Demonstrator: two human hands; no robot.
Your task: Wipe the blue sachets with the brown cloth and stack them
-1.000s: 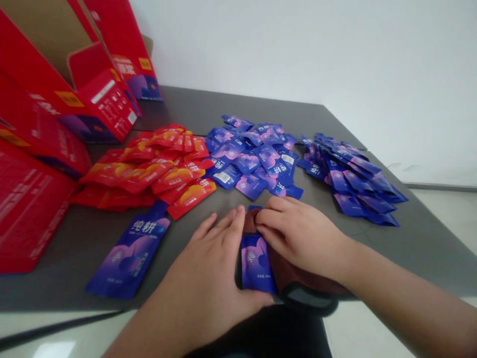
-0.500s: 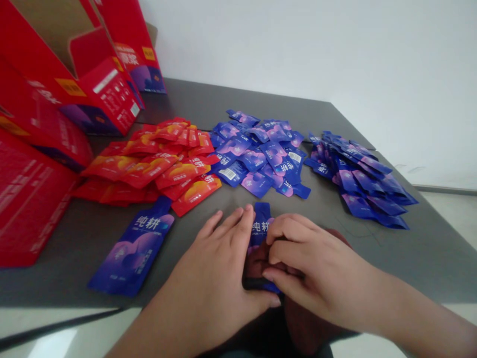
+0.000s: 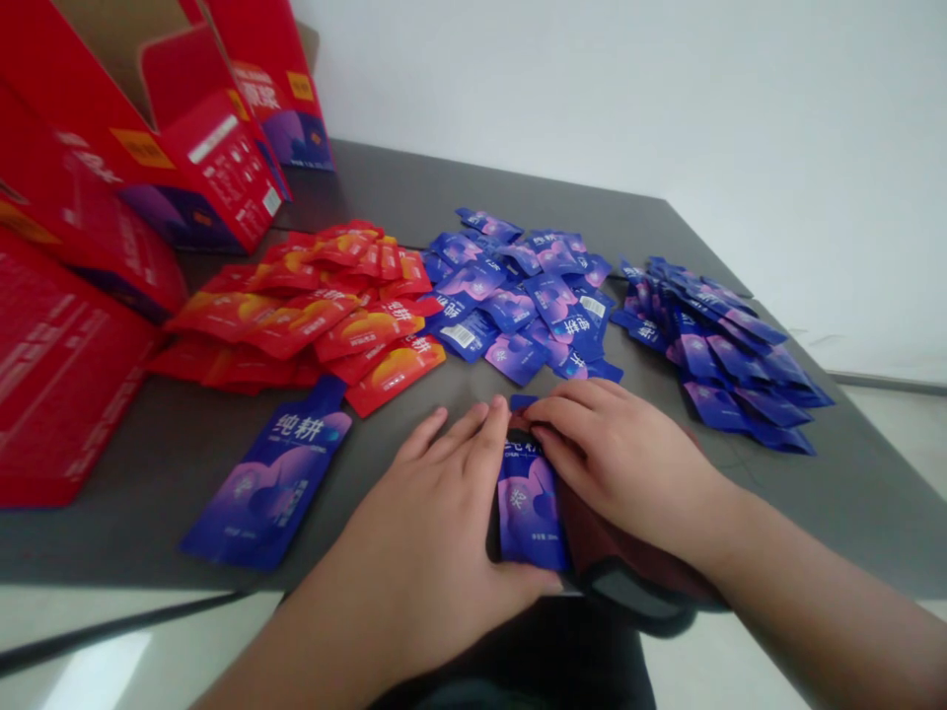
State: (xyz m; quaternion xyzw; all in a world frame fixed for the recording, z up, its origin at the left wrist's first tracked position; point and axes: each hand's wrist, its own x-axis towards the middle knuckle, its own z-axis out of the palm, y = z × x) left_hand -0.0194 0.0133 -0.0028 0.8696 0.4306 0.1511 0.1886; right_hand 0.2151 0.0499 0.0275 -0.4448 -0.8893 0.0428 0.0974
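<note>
A blue and purple pouch point(image 3: 528, 503) lies flat at the table's front edge, its neck pointing away from me. My left hand point(image 3: 436, 532) rests along the pouch's left side, fingers stretched out and thumb across its lower end. Bunched in the fingers of my right hand point(image 3: 621, 463) is a dark brown cloth point(image 3: 603, 523), pressed on the top part of the pouch and partly hiding its lettering. The rest of the cloth hangs toward the table edge, showing a black border. A second blue pouch point(image 3: 270, 483) lies face up to the left of my left hand.
Red and orange pouches point(image 3: 303, 306) are heaped at left centre. Behind my hands lies a loose heap of blue pouches point(image 3: 510, 296); a layered blue stack point(image 3: 725, 355) sits at right. Red cartons point(image 3: 214, 158) stand at the left on the grey table point(image 3: 473, 187), near a white wall point(image 3: 628, 89).
My right hand has moved the cloth up the pouch, from its lower half to its top end, uncovering the lower front. The left hand stays in nearly the same place.
</note>
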